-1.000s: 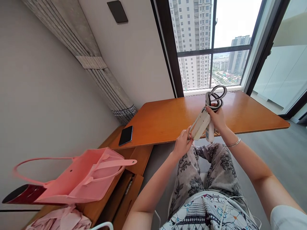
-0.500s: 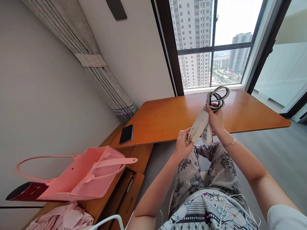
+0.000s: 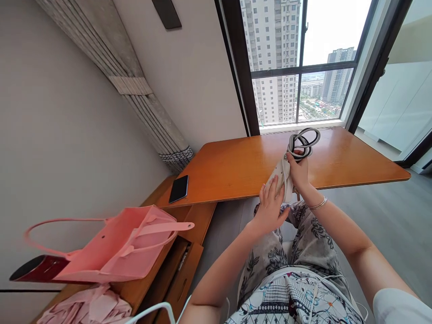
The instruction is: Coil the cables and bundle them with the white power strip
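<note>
My right hand [image 3: 299,174] is closed round a white power strip [image 3: 277,173] and the base of its coiled grey and black cable [image 3: 313,143]. The coil stands up above the fist, over the table. My left hand [image 3: 269,210] rests on the lower part of the strip, its fingers stretched out and apart. A second white piece [image 3: 288,194] shows beside the strip, partly hidden by my hands. In the picture, the strip lies across the near edge of the brown wooden table [image 3: 232,166], above my lap.
A black phone [image 3: 178,189] lies at the table's left end. To the left, a pink bag [image 3: 135,243] stands on a wooden cabinet [image 3: 184,274], with folded pink cloth [image 3: 89,306] nearby. A gathered curtain [image 3: 148,108] hangs by the wall, and a window [image 3: 297,72] is behind the table.
My left hand has gone from gripping the strip's lower end to lying on it with spread fingers, farther right. The right hand, strip and coil have shifted slightly left and down.
</note>
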Demonstrator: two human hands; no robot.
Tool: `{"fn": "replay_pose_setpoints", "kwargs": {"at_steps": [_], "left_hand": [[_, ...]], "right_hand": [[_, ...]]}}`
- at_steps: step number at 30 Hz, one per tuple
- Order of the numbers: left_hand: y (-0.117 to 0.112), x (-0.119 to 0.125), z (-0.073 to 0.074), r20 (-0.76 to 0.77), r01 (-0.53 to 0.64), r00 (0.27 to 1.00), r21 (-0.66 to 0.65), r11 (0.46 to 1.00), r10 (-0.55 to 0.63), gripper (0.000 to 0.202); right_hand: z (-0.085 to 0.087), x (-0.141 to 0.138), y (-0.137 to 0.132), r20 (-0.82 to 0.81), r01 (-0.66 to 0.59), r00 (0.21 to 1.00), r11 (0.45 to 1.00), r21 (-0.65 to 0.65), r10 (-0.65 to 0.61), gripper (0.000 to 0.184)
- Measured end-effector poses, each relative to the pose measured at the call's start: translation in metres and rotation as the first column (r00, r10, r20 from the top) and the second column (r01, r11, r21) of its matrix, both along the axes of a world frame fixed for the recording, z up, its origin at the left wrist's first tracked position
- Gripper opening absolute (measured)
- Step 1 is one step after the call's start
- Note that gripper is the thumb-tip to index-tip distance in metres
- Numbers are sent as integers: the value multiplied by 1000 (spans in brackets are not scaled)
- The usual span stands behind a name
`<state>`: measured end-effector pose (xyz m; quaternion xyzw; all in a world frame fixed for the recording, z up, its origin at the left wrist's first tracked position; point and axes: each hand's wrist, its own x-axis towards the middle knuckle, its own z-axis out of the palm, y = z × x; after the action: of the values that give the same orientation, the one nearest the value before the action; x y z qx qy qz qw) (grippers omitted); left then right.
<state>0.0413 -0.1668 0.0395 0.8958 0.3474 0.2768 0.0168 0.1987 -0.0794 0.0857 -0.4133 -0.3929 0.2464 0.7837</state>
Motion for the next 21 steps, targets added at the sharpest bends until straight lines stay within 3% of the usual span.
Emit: {"fn": "replay_pose_setpoints", "kwargs": {"at_steps": [2, 4, 6, 8, 10, 14, 16, 19, 21], "left_hand": [[-3, 8, -3, -56, -68, 996, 54, 996, 71, 60], [0, 7, -9, 4, -95, 995, 17, 995, 95, 54], [10, -3, -14, 179, -54, 981, -105, 993, 72, 55], [26, -18, -16, 401, 84, 915, -271, 959, 33, 66], [43, -33, -15, 563, 272, 826, -441, 856, 27, 78], [64, -48, -11, 728, 564, 678, -606, 562, 104, 88], [65, -47, -11, 762, 620, 629, -610, 492, 152, 83], [65, -41, -16, 805, 642, 562, -568, 515, 187, 91], [66, -36, -20, 795, 620, 580, -572, 538, 177, 111]], "right_hand": [[-1, -2, -1, 17, 5, 1000, 1000, 16, -6, 36], [1, -2, -3, 35, -16, 999, 1000, 12, 15, 35], [3, 1, -3, 31, -91, 995, 996, -16, 92, 34], [5, 5, -2, -9, -192, 981, 980, -49, 192, 35], [6, 7, 0, -78, -273, 960, 960, -65, 268, 38], [6, 2, -1, -186, -347, 924, 937, -40, 335, 40], [6, -3, -2, -186, -355, 919, 935, -14, 347, 37], [7, -10, -5, -189, -361, 915, 932, 11, 357, 35], [7, -15, -6, -189, -364, 914, 931, 9, 359, 35]]}}
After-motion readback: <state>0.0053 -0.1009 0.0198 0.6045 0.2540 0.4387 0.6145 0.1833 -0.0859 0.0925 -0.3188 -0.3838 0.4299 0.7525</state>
